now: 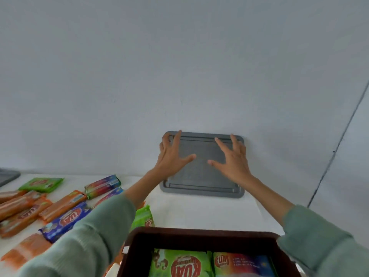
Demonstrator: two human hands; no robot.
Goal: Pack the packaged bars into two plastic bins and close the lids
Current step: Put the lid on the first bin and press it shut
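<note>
A grey plastic lid [201, 176] leans against the white wall at the back of the table. My left hand [171, 156] lies on its left part with fingers spread and fingertips at the top edge. My right hand [233, 158] lies on its right part, fingers spread too. At the bottom of the view stands a dark brown bin [199, 234], holding a green packaged bar [179, 264] and a multicoloured one [241, 264]. Several loose bars cover the table's left side: orange ones [61, 205], a blue one [65, 222] and a green one [42, 184].
A second grey lid or bin corner [8, 176] shows at the far left edge. Another green bar [142, 216] lies between my left sleeve and the brown bin. The white table [199, 212] runs up to the wall; a dark cable [337, 146] slants down the wall on the right.
</note>
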